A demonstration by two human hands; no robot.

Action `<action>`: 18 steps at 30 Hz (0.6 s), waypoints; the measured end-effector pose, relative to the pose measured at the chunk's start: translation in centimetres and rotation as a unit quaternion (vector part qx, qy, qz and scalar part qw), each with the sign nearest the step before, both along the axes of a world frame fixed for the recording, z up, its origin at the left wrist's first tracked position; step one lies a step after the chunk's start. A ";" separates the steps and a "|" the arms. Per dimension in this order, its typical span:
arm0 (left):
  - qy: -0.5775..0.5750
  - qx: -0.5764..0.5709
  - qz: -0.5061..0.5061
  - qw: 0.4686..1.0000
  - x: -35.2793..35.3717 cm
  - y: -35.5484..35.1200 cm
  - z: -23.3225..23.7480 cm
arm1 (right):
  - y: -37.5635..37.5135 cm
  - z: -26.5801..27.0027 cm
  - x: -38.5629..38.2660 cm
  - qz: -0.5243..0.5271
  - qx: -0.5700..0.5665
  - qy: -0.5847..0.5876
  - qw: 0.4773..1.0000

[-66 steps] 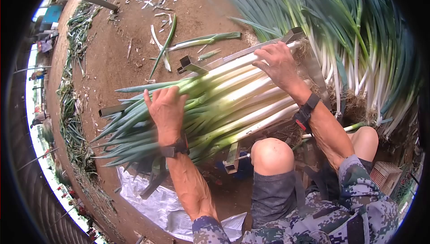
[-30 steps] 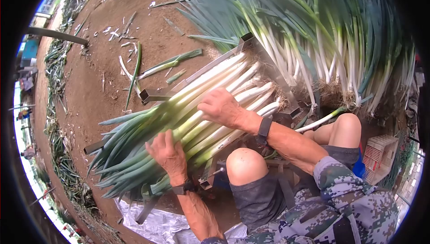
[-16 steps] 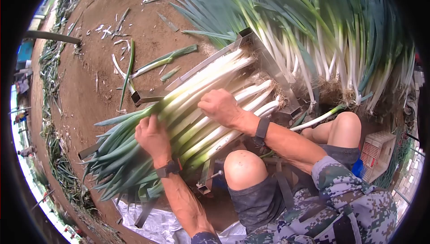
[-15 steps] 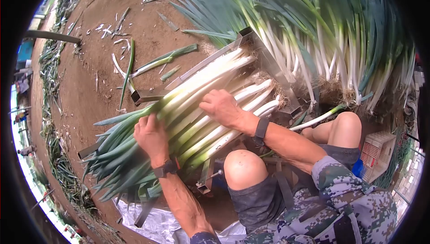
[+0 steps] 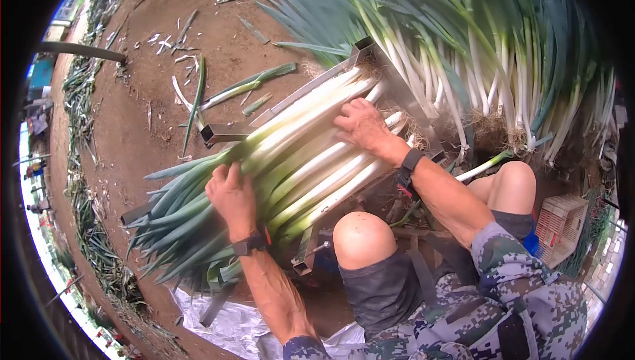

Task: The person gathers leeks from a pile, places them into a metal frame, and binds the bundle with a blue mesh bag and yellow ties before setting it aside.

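A layer of large green onions (image 5: 317, 155) lies across a metal frame (image 5: 307, 89), white root ends at upper right and green leaves at lower left. My left hand (image 5: 231, 198) is closed on the onions where white turns to green, fingertips tucked among the stalks. Nearer the roots, my right hand (image 5: 365, 125) curls over the white stems with its fingers bent around them. Both palms face down, so the exact stalks gripped are partly hidden.
A big pile of green onions (image 5: 489, 49) stands at upper right. Loose leaves (image 5: 248, 85) litter the dirt floor (image 5: 139, 82). My knee (image 5: 362, 240) is close to the frame. A plastic crate (image 5: 561, 228) stands at right, and silvery sheeting (image 5: 225, 323) lies below.
My right hand has moved up and right along the white stems toward the root ends. My left hand stays at the green part, with only a slight shift.
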State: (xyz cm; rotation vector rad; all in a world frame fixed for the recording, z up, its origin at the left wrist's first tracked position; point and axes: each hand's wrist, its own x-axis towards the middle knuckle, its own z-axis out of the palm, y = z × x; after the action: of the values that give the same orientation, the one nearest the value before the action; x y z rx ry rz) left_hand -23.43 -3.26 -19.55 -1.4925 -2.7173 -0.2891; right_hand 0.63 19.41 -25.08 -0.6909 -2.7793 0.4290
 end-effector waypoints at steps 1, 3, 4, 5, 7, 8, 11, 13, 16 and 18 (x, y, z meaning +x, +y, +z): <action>0.017 0.010 -0.003 1.000 0.4 0.1 -0.5 | 0.3 -0.6 0.3 0.000 -0.003 -0.010 1.000; 0.034 0.030 0.003 0.999 0.9 -0.4 -1.1 | 0.7 -0.7 -0.1 0.004 -0.028 -0.008 1.000; 0.040 0.037 0.006 0.999 1.1 -0.4 -1.3 | 0.3 -0.2 -0.3 0.003 -0.050 -0.001 0.999; 0.044 0.047 0.008 0.998 1.4 -0.3 -1.7 | 0.0 0.2 -0.4 0.001 -0.069 0.005 0.998; 0.050 0.046 0.023 0.997 1.2 -0.2 -2.5 | -0.3 1.9 -1.2 -0.066 -0.098 0.083 0.990; 0.032 0.031 0.028 0.999 1.0 -0.1 -2.6 | -0.2 2.9 -1.8 -0.101 -0.076 0.122 0.984; -0.004 0.003 0.048 0.999 0.9 0.5 -2.0 | -0.3 0.3 -2.8 -0.128 -0.022 0.079 0.988; 0.011 -0.049 0.066 0.997 0.8 0.7 -2.0 | -0.2 -2.0 -2.9 -0.123 0.009 0.043 0.991; 0.081 0.139 0.014 0.987 1.6 1.3 -2.9 | -1.5 -4.0 -2.5 -0.124 0.066 0.049 0.989; 0.063 0.115 0.016 0.991 1.5 1.6 -3.4 | -1.3 -4.7 -2.8 -0.134 0.074 0.045 0.987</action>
State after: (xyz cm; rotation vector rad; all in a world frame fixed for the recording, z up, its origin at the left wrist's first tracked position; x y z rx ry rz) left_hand -21.90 -1.65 -22.96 -1.3553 -2.5085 -0.4708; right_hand -2.20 18.14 -29.82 -0.9653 -2.5532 0.1920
